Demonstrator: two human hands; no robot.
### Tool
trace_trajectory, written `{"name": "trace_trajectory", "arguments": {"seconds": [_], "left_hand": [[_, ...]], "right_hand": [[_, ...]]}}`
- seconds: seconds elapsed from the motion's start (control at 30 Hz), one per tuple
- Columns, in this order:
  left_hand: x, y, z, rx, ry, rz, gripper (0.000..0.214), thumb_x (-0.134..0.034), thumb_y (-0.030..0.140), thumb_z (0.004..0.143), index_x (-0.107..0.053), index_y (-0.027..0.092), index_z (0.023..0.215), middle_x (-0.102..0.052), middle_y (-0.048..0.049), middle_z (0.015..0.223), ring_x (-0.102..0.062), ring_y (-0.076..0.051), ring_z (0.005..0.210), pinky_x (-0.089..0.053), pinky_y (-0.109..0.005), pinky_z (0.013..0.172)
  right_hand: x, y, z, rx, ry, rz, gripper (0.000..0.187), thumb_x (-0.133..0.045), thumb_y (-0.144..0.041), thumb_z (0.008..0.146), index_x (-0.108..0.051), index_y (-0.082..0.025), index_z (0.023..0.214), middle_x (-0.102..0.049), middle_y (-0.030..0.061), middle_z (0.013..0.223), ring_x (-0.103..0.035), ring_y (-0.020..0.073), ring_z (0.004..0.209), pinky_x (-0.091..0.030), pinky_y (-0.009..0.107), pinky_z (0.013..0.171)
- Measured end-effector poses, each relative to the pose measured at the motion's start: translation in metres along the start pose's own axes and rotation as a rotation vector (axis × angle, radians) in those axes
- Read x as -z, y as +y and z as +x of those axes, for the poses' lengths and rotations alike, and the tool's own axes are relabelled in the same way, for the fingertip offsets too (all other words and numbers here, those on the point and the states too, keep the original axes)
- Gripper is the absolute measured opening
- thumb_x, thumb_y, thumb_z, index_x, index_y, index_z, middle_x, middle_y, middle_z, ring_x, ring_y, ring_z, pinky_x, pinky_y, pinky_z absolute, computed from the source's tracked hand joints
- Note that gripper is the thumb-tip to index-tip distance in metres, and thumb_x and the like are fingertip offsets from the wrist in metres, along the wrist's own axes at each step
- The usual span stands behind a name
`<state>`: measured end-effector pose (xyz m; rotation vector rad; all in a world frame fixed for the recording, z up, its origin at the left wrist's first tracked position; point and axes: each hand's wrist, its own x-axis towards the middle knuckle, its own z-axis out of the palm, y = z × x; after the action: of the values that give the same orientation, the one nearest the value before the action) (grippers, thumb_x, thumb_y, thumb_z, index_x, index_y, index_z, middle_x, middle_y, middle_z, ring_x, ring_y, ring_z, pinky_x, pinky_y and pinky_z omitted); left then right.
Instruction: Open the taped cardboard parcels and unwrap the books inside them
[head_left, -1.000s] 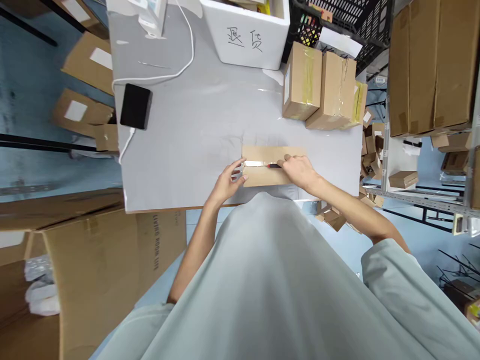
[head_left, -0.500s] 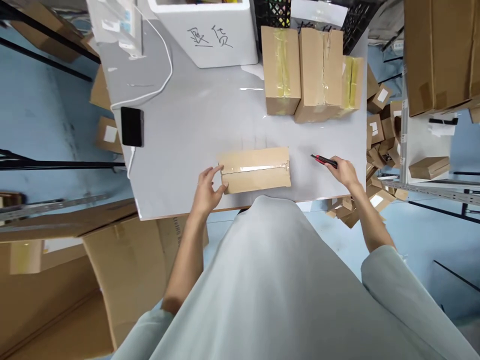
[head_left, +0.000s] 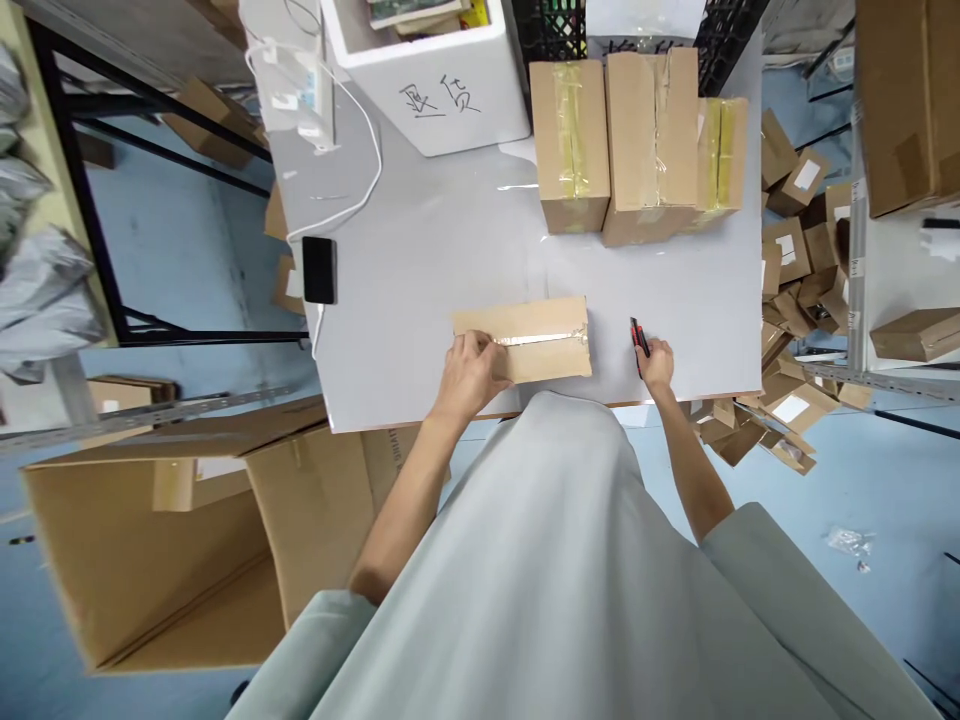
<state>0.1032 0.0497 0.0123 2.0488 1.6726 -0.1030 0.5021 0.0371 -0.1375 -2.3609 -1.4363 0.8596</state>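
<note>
A flat cardboard box [head_left: 536, 340] with clear tape along its top seam lies near the front edge of the white table [head_left: 450, 250]. My left hand [head_left: 471, 370] rests on the box's left end, fingers curled over it. My right hand [head_left: 655, 362] is on the table to the right of the box, closed round a red and black utility knife [head_left: 638, 338] that points away from me. The knife is clear of the box.
Three taped cardboard boxes [head_left: 637, 140] stand at the table's back right, a white foam bin [head_left: 435, 80] with handwriting at the back. A black phone [head_left: 319, 270] on a white cable lies left. Large open cartons [head_left: 187, 540] and small boxes [head_left: 795, 270] crowd the floor.
My right hand drew the knife off the box's seam to the right and now rests nearer me beside the box. My left hand slid further onto the box's left end.
</note>
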Motion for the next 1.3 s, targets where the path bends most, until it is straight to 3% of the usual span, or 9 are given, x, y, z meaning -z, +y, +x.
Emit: {"name": "trace_trajectory", "arguments": {"seconds": [0.07, 0.17, 0.3, 0.4, 0.67, 0.9, 1.0, 1.17, 1.3], "left_hand": [[-0.004, 0.0, -0.001, -0.025, 0.008, 0.0, 0.052, -0.091, 0.019, 0.078, -0.067, 0.019, 0.125, -0.057, -0.0197, 0.141, -0.056, -0.04, 0.13, -0.054, -0.054, 0.109], [-0.01, 0.002, -0.008, -0.047, 0.044, -0.011, 0.062, -0.086, 0.017, 0.082, -0.061, 0.017, 0.139, -0.054, -0.0215, 0.148, -0.055, -0.039, 0.135, -0.053, -0.052, 0.113], [-0.017, 0.005, -0.019, -0.038, 0.074, -0.016, 0.06, -0.075, 0.018, 0.093, -0.054, 0.021, 0.15, -0.053, -0.0204, 0.154, -0.055, -0.038, 0.139, -0.052, -0.053, 0.114], [-0.021, 0.009, -0.021, -0.047, 0.1, 0.0, 0.065, -0.072, 0.016, 0.094, -0.05, 0.021, 0.155, -0.051, -0.023, 0.158, -0.051, -0.039, 0.145, -0.046, -0.057, 0.119], [-0.013, 0.018, -0.004, -0.032, 0.203, -0.023, 0.064, -0.077, 0.012, 0.087, -0.058, 0.018, 0.148, -0.054, -0.0252, 0.155, -0.051, -0.041, 0.146, -0.04, -0.061, 0.125], [-0.011, 0.019, -0.026, -0.121, 0.393, -0.119, 0.023, -0.054, 0.012, 0.103, -0.067, 0.019, 0.12, -0.049, -0.018, 0.167, -0.037, -0.036, 0.161, -0.034, -0.061, 0.133], [-0.028, 0.008, -0.051, -0.156, 0.335, -0.184, 0.024, -0.052, 0.008, 0.103, -0.068, 0.019, 0.116, -0.058, -0.0196, 0.155, -0.054, -0.035, 0.145, -0.05, -0.055, 0.12], [-0.062, -0.023, -0.079, -0.309, 0.175, -0.314, 0.024, -0.085, 0.03, 0.092, -0.07, 0.022, 0.109, -0.06, -0.0179, 0.145, -0.06, -0.037, 0.134, -0.058, -0.054, 0.111], [-0.067, -0.031, -0.075, -0.297, 0.109, -0.351, 0.02, -0.072, 0.033, 0.101, -0.07, 0.022, 0.118, -0.059, -0.0134, 0.144, -0.065, -0.029, 0.128, -0.061, -0.046, 0.106]], "right_hand": [[0.01, -0.022, -0.001, 0.105, 0.073, 0.001, 0.037, -0.058, -0.033, 0.098, -0.074, -0.01, 0.122, -0.071, 0.0251, 0.128, -0.063, 0.0361, 0.122, -0.049, 0.056, 0.115], [0.025, -0.076, -0.008, 0.465, 0.098, 0.088, 0.038, -0.054, -0.039, 0.108, -0.071, -0.018, 0.135, -0.068, 0.02, 0.14, -0.059, 0.0342, 0.134, -0.048, 0.054, 0.12], [0.033, -0.155, -0.015, 0.878, -0.124, -0.067, 0.046, -0.061, -0.044, 0.109, -0.066, -0.022, 0.148, -0.057, 0.0178, 0.162, -0.049, 0.0359, 0.152, -0.042, 0.054, 0.126], [0.029, -0.188, -0.009, 0.966, -0.262, -0.295, 0.065, -0.069, -0.049, 0.105, -0.059, -0.013, 0.158, -0.048, 0.0244, 0.172, -0.043, 0.0415, 0.158, -0.034, 0.058, 0.13], [0.039, -0.215, -0.002, 1.026, -0.298, -0.642, 0.068, -0.04, -0.052, 0.117, -0.056, 0.0, 0.156, -0.056, 0.0347, 0.162, -0.056, 0.0425, 0.149, -0.04, 0.053, 0.121], [0.064, -0.243, 0.012, 0.721, -0.279, -0.541, 0.055, -0.036, -0.056, 0.119, -0.075, -0.018, 0.127, -0.084, 0.0163, 0.115, -0.077, 0.0325, 0.105, -0.049, 0.037, 0.092], [0.06, -0.241, 0.03, 0.581, -0.206, -0.385, 0.048, -0.044, -0.055, 0.117, -0.075, -0.018, 0.125, -0.084, 0.0137, 0.115, -0.075, 0.0305, 0.107, -0.048, 0.034, 0.091], [0.032, -0.222, 0.042, 0.276, -0.203, -0.322, 0.038, -0.069, -0.049, 0.105, -0.073, -0.018, 0.127, -0.082, 0.0112, 0.118, -0.073, 0.027, 0.108, -0.051, 0.033, 0.092], [0.024, -0.218, 0.033, 0.341, -0.189, -0.375, 0.025, -0.069, -0.035, 0.103, -0.076, -0.018, 0.12, -0.077, 0.014, 0.127, -0.07, 0.0272, 0.115, -0.052, 0.037, 0.102]]}}
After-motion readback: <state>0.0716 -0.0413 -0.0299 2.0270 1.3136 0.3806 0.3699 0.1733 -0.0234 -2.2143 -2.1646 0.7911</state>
